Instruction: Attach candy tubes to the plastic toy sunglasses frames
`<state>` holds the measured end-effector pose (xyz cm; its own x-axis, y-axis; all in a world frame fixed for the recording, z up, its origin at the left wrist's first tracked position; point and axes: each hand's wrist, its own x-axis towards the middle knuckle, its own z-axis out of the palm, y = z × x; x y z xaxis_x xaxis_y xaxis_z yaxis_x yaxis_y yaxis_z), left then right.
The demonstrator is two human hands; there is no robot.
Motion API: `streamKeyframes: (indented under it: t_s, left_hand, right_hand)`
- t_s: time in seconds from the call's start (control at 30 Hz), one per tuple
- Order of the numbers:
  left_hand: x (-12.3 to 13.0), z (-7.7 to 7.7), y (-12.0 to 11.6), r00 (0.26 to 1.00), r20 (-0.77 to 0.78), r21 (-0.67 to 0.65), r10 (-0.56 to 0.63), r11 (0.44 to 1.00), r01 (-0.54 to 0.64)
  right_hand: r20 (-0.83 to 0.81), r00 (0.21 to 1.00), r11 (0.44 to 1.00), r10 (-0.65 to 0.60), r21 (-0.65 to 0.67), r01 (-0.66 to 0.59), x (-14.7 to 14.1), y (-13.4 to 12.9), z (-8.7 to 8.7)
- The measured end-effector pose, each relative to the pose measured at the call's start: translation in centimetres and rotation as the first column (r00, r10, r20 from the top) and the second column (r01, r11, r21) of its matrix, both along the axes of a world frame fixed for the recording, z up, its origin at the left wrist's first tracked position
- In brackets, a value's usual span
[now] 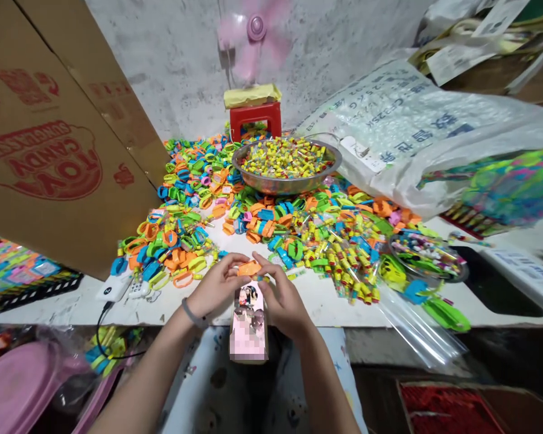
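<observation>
My left hand (219, 282), a grey band at its wrist, has its fingers closed on an orange toy watch (249, 268) near the table's front edge. My right hand (286, 301) pinches the other side of the same watch, some fingertips hidden. Just below the watch, between my hands, a phone (247, 331) with a pink picture on it juts toward me past the edge. Loose toy watches in orange, green and blue (174, 253) lie to the left. Small yellow-wrapped candy tubes (348, 259) are heaped to the right.
A metal bowl (289, 181) full of candy tubes stands behind, before a red stool (256, 117) and a pink fan (256, 30). A cardboard box (72, 138) rises at left. White sacking (389, 120), a smaller bowl (457, 274) and clear plastic sleeves (420, 328) are at right.
</observation>
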<state>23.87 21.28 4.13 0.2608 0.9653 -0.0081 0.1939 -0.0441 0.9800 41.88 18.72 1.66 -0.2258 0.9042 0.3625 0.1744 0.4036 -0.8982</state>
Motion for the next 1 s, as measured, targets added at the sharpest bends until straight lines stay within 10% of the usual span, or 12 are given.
streamKeyframes:
  t_s: [0.23, 0.43, 0.67, 1.0]
  left_hand:
    - [-0.7, 0.5, -3.3, 0.825, 0.436, -0.328, 0.36, 0.917, -0.228]
    - [-1.1, 0.9, -5.0, 0.976, 0.041, 0.049, 0.212, 0.976, -0.214]
    - [-1.9, 1.6, -6.2, 0.931, -0.256, 0.267, 0.261, 0.945, -0.192]
    - [-2.0, 2.2, -6.4, 0.904, -0.337, 0.253, 0.262, 0.95, -0.181]
  right_hand:
    - [-0.026, 0.967, 0.966, 0.254, -0.045, -0.255, -1.1, -1.0, 0.3]
    - [-0.023, 0.999, 0.997, -0.034, 0.074, 0.036, -2.2, -1.6, 1.0]
    - [0.033, 0.993, 0.971, -0.11, 0.216, 0.1, -1.7, -1.4, 2.3]
    - [-0.28, 0.959, 0.988, -0.042, -0.152, -0.001, -1.6, -2.0, 1.5]
